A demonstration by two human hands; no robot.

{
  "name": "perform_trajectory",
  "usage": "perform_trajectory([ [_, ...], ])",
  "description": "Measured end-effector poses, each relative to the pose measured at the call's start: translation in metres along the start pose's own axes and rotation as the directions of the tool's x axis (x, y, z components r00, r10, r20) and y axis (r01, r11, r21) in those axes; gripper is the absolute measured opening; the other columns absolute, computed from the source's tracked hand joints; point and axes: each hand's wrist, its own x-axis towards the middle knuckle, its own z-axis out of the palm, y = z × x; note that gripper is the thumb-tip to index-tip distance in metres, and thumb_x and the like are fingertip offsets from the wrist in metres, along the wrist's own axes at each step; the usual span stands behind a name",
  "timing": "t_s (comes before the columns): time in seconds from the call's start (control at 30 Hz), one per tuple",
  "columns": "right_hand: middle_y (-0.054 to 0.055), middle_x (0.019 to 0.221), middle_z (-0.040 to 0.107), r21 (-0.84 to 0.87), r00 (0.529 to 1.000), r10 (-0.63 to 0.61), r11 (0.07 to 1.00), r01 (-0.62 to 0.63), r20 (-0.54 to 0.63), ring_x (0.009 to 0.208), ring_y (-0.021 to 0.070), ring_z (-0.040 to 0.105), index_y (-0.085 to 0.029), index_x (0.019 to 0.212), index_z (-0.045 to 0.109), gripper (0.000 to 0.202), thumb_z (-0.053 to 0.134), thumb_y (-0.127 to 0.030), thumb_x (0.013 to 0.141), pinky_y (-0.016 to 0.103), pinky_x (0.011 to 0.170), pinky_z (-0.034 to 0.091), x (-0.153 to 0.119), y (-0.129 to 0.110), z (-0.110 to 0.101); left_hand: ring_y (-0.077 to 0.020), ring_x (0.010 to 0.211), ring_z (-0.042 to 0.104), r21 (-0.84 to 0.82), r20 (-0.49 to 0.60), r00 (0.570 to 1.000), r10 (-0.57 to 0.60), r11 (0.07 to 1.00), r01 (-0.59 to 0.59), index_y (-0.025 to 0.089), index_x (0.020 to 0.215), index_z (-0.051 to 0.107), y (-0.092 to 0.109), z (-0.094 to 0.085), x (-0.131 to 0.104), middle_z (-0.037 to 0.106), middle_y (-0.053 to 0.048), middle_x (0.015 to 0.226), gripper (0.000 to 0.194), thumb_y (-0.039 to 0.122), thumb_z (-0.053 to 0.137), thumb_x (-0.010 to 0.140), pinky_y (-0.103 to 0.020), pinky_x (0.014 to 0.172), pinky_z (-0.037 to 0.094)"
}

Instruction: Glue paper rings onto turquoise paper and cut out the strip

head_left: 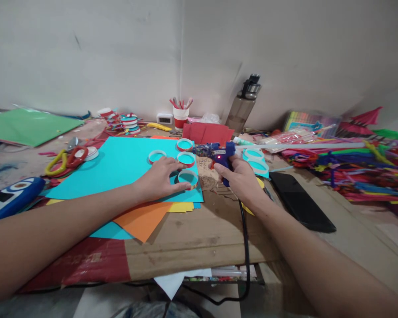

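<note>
My right hand (243, 176) is wrapped round the grip of a blue glue gun (221, 153) with a small red light lit. Its nozzle end points left toward the paper rings, and a long pale glue stick (305, 146) runs out of its back. On the turquoise sheet (119, 165) my left hand (161, 176) lies with thumb and fingers apart. The thumb touches the nearest paper ring (196, 179), and a fingertip is against the middle ring (186, 158). Two more rings stand close by, a far one (185, 144) and a left one (156, 156).
Scissors (58, 164) lie at left beside a blue-and-white item (15, 198). Behind are a pen cup (181, 117), folded red paper (205, 132) and a bottle (241, 108). A black phone (301, 201) and pipe cleaners (358, 168) are at right. The gun's cord (246, 247) hangs over the front edge.
</note>
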Motion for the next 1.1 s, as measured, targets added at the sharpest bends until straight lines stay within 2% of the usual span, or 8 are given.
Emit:
perform_trajectory([
  [0.13, 0.0, 0.076, 0.058, -0.026, 1.0, -0.002, 1.0, 0.002, -0.01, 0.061, 0.0135, 0.047, -0.016, 0.105, 0.063, 0.04, 0.065, -0.048, 0.081, 0.03, 0.056, 0.04, -0.0003, -0.0004, -0.0003, -0.0338, 0.116, 0.058, -0.033, -0.01, 0.999, -0.035, 0.999, 0.034, 0.018, 0.123, 0.067, -0.0004, 0.0003, 0.0002, 0.069, -0.012, 0.122, 0.065, 0.063, 0.076, 0.077, -0.05, 0.101, 0.045],
  [0.27, 0.001, 0.077, 0.059, -0.061, 1.0, -0.003, 0.998, 0.002, -0.026, 0.063, 0.0143, 0.048, -0.017, 0.102, 0.064, 0.038, 0.064, -0.049, 0.081, 0.03, 0.058, 0.041, -0.0003, 0.0009, -0.0008, -0.0325, 0.11, 0.06, -0.053, -0.019, 0.999, -0.041, 0.998, 0.04, 0.019, 0.109, 0.069, 0.0002, 0.0007, 0.0003, 0.07, -0.011, 0.116, 0.052, 0.06, 0.076, 0.077, -0.05, 0.097, 0.046],
  [0.4, 0.003, 0.082, 0.063, -0.051, 1.0, 0.001, 0.999, -0.002, -0.014, 0.063, 0.0148, 0.049, -0.016, 0.11, 0.065, 0.044, 0.064, -0.05, 0.082, 0.031, 0.058, 0.043, -0.0004, 0.001, -0.0007, -0.0326, 0.112, 0.06, -0.065, -0.02, 0.999, -0.032, 0.997, 0.031, 0.019, 0.106, 0.068, 0.0006, 0.0, 0.0005, 0.07, -0.011, 0.114, 0.048, 0.057, 0.076, 0.077, -0.05, 0.099, 0.046],
  [0.63, 0.004, 0.083, 0.067, -0.052, 0.999, -0.036, 0.998, 0.035, -0.032, 0.075, 0.0191, 0.057, -0.017, 0.11, 0.066, 0.037, 0.065, -0.042, 0.083, 0.034, 0.07, 0.049, -0.0001, -0.0014, 0.0007, -0.0331, 0.116, 0.06, -0.082, -0.007, 0.999, -0.048, 0.996, 0.047, 0.02, 0.114, 0.068, 0.0008, -0.0001, 0.0027, 0.069, -0.011, 0.12, 0.058, 0.063, 0.075, 0.076, -0.05, 0.101, 0.047],
  [0.9, 0.005, 0.081, 0.067, -0.083, 0.998, -0.044, 0.996, 0.041, -0.035, 0.075, 0.0206, 0.059, -0.017, 0.113, 0.066, 0.037, 0.065, -0.039, 0.083, 0.034, 0.068, 0.05, -0.0001, -0.003, 0.0005, -0.032, 0.111, 0.06, -0.029, -0.02, 0.999, -0.03, 0.999, 0.029, 0.018, 0.113, 0.07, 0.0026, -0.001, 0.0026, 0.071, -0.011, 0.116, 0.049, 0.054, 0.072, 0.081, -0.049, 0.099, 0.047],
  [1.1, 0.005, 0.084, 0.068, -0.045, 0.998, -0.046, 0.998, 0.044, -0.037, 0.078, 0.0205, 0.06, -0.017, 0.112, 0.066, 0.039, 0.066, -0.043, 0.083, 0.034, 0.069, 0.05, 0.0002, 0.001, -0.0005, -0.0327, 0.115, 0.06, -0.072, 0.006, 0.999, -0.044, 0.996, 0.045, 0.02, 0.118, 0.069, 0.0, -0.0026, 0.0004, 0.071, -0.011, 0.12, 0.056, 0.059, 0.072, 0.078, -0.049, 0.101, 0.047],
])
